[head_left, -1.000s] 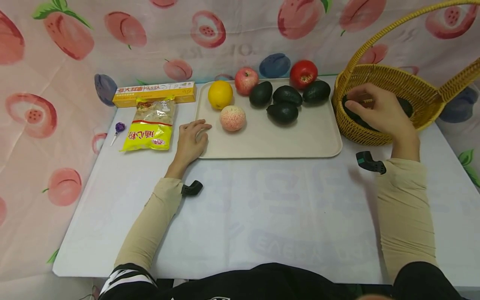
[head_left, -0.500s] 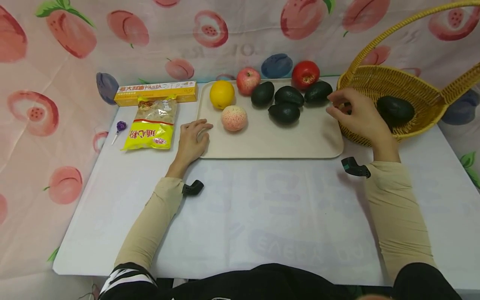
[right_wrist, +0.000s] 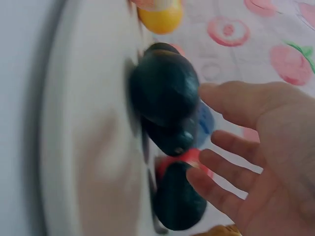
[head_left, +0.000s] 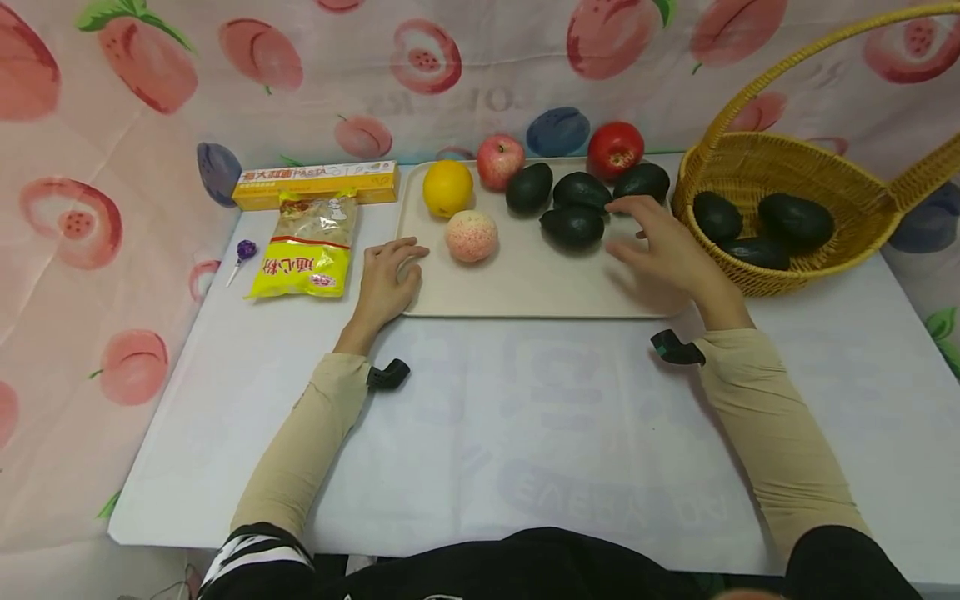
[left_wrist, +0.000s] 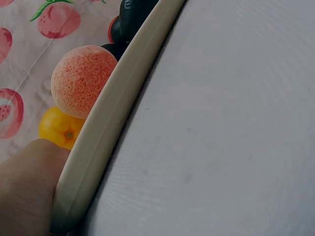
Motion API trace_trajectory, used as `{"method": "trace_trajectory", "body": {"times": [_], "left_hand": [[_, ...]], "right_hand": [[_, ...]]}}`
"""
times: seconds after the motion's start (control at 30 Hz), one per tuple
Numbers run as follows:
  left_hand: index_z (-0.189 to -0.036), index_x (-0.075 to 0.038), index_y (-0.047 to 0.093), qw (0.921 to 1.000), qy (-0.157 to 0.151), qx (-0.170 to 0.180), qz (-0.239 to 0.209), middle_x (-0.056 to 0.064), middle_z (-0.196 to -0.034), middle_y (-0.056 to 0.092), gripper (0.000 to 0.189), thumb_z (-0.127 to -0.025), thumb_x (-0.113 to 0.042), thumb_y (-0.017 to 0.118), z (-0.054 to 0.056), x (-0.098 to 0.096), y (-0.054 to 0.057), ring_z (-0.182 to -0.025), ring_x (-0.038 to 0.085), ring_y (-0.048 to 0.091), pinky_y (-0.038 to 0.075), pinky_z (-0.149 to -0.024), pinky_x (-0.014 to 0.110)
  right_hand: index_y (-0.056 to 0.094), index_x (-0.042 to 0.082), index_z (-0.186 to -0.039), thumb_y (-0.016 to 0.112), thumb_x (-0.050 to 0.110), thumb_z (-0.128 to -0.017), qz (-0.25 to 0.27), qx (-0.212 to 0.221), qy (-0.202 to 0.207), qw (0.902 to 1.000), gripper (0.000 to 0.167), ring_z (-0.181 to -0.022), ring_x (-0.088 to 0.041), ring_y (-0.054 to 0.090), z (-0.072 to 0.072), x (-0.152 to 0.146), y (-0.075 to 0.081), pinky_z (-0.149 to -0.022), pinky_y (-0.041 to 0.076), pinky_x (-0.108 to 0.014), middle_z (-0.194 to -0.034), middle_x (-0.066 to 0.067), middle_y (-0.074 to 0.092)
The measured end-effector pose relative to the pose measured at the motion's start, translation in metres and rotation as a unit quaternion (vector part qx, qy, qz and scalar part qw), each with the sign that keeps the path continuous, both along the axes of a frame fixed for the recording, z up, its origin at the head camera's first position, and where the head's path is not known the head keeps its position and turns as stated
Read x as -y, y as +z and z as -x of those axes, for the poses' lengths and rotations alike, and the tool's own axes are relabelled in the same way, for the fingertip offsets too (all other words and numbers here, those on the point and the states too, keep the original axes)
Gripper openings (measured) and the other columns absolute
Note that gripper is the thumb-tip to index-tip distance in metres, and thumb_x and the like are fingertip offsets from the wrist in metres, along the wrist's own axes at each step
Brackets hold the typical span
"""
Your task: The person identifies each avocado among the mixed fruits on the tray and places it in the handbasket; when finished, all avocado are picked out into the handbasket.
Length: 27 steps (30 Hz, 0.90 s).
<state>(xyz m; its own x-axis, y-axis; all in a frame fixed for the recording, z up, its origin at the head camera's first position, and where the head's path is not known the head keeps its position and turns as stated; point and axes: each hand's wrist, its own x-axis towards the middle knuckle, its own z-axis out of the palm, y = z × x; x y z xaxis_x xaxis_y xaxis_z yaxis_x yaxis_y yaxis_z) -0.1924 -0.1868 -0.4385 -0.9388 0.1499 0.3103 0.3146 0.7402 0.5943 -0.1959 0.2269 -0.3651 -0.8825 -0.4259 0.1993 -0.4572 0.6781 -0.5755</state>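
A cream tray carries several dark green avocados, a yellow orange, a pink speckled peach, a red-pink apple and a red round fruit. My left hand rests on the tray's left edge, fingers relaxed. Over the tray's right part, my right hand reaches with spread fingers toward the front avocado. In the right wrist view a gap shows between the fingers and thumb, and nothing is held; whether a fingertip touches the avocado is unclear.
Right of the tray stands a yellow wicker basket with a tall handle; three avocados lie in it. To the left are a pasta box, a yellow pasta bag and a purple lollipop. A fruit-print cloth hangs behind.
My right hand has moved left, out of the basket and across the tray's right rim to the avocados. Three avocados in the basket are now uncovered. My left hand stays put.
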Motion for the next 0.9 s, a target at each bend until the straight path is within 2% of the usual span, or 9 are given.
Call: {"method": "trace_trajectory", "body": {"times": [0.17, 0.3, 0.43, 0.63, 0.9], "left_hand": [[-0.113, -0.013, 0.068, 1.0, -0.003, 0.004, 0.0, 0.009, -0.133, 0.056, 0.028, -0.088, -0.012, 0.055, 0.001, -0.002, 0.0, -0.124, 0.031, 0.039, 0.027, -0.101, 0.044], [-0.112, -0.012, 0.068, 1.0, -0.003, 0.002, -0.001, 0.01, -0.133, 0.057, 0.028, -0.087, -0.011, 0.055, 0.0, -0.001, 0.002, -0.125, 0.032, 0.039, 0.027, -0.102, 0.044], [-0.112, -0.012, 0.068, 1.0, 0.002, 0.006, 0.002, 0.01, -0.133, 0.056, 0.028, -0.087, -0.011, 0.055, -0.002, 0.001, 0.002, -0.124, 0.032, 0.039, 0.027, -0.102, 0.044], [-0.112, -0.013, 0.068, 1.0, 0.004, 0.008, 0.003, 0.009, -0.134, 0.056, 0.028, -0.088, -0.012, 0.055, -0.001, 0.001, 0.002, -0.124, 0.031, 0.039, 0.027, -0.102, 0.045], [-0.112, -0.014, 0.068, 0.9999, 0.006, 0.008, 0.005, 0.008, -0.134, 0.056, 0.028, -0.088, -0.011, 0.055, 0.0, 0.001, 0.0, -0.124, 0.031, 0.038, 0.027, -0.102, 0.044]], "right_hand": [[0.044, 0.008, -0.135, 0.066, 0.018, -0.087, -0.006, -0.025, -0.024, 0.9994, 0.054, -0.116, -0.035, 0.049, 0.003, 0.007, -0.006, -0.093, 0.044, -0.05, -0.138, -0.017, 0.042], [0.046, 0.008, -0.135, 0.067, 0.018, -0.086, -0.005, -0.048, -0.039, 0.9981, 0.054, -0.118, -0.035, 0.048, 0.007, 0.016, -0.01, -0.096, 0.041, -0.05, -0.135, -0.017, 0.044], [0.043, 0.011, -0.139, 0.068, 0.024, -0.086, -0.018, -0.035, -0.047, 0.9981, 0.059, -0.126, -0.037, 0.043, 0.012, 0.026, -0.015, -0.102, 0.035, -0.054, -0.136, -0.018, 0.043], [0.042, 0.015, -0.14, 0.07, 0.033, -0.084, -0.041, -0.015, -0.053, 0.9976, 0.065, -0.13, -0.039, 0.037, 0.014, 0.033, -0.019, -0.102, 0.032, -0.059, -0.138, -0.017, 0.042], [0.043, 0.012, -0.133, 0.071, 0.033, -0.083, -0.014, 0.006, -0.061, 0.998, 0.061, -0.142, -0.038, 0.024, 0.012, 0.037, -0.021, -0.111, 0.023, -0.058, -0.14, -0.016, 0.043]]}}
